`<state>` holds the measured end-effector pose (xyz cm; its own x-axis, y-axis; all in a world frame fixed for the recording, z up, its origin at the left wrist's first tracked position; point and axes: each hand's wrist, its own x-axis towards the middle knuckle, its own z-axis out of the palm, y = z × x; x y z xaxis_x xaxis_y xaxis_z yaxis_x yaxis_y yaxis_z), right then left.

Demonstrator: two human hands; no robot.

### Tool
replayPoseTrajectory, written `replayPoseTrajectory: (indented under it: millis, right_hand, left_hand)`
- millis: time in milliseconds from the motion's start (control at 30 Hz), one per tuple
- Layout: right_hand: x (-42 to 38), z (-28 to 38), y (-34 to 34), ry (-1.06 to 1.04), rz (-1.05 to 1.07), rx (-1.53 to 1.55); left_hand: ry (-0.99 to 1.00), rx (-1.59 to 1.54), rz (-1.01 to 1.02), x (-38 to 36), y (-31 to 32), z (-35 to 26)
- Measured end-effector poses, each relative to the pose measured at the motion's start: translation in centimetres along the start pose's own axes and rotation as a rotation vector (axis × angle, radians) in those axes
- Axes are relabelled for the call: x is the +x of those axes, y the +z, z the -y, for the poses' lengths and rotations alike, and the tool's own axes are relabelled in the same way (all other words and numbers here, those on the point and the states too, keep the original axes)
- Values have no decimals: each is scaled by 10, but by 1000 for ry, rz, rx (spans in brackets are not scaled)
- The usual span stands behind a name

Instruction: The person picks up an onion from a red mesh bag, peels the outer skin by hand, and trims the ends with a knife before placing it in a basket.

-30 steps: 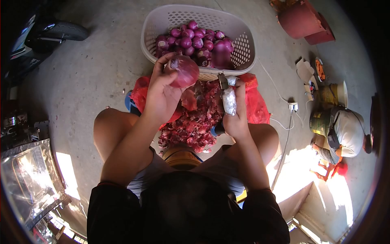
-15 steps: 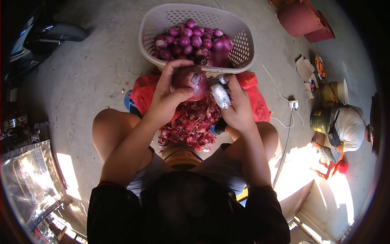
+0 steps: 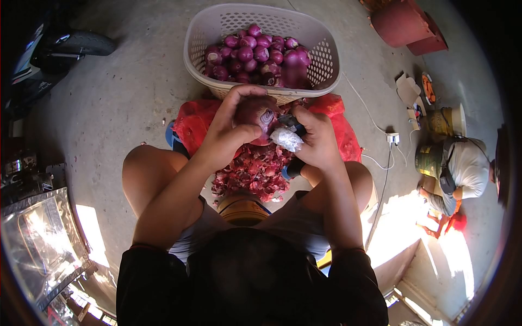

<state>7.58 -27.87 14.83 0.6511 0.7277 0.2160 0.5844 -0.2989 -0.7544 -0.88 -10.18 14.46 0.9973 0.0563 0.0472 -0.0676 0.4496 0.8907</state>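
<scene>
My left hand [image 3: 225, 130] is closed round a large red onion [image 3: 251, 117], its cut, ringed end turned to the right. In my right hand [image 3: 318, 136] is a small knife [image 3: 292, 124], its dark blade right at the onion's side. Crumpled silvery wrapping [image 3: 286, 139] shows below the blade at my fingers. Beneath both hands lies a heap of red onion skins [image 3: 253, 168] on a red mesh sack [image 3: 193, 122]. Just beyond stands a grey plastic basket [image 3: 198, 41] with many peeled purple onions [image 3: 261, 54] in it.
My bent knees flank the skins. A white cable with a socket block [image 3: 392, 138] runs along the floor at right. Another person [image 3: 467, 168] crouches farther right by some buckets [image 3: 447, 120]. Red tubs [image 3: 399, 24] stand at upper right, and a wheel [image 3: 84, 42] at upper left.
The knife and my right hand have moved left and a little down against the onion. The onion has shifted slightly down and right in my left hand.
</scene>
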Motion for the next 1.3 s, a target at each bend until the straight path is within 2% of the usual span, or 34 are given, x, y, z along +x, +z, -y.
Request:
replayPoseTrajectory:
  millis: [133,400,600,900,1000,1300]
  right_hand:
    - [2,-2,0,-92,-13,8]
    - [3,3,6,-135,-99,77]
    - [2,0,3,-215,-51,39]
    - [3,7,5,-190,-178,25]
    - [5,5,4,-219,-113,38]
    - [3,0,-2,-259,109,-192]
  left_hand:
    - [26,-30,91,0,-1,-1]
    - [39,-35,100,0,-2,-3]
    - [44,-55,138,0,-5,-1]
    - [36,-29,118,1,-7,-3]
    - [-7,-5,91,0,-6,-3]
    - [-35,63,38,2,-9,-2]
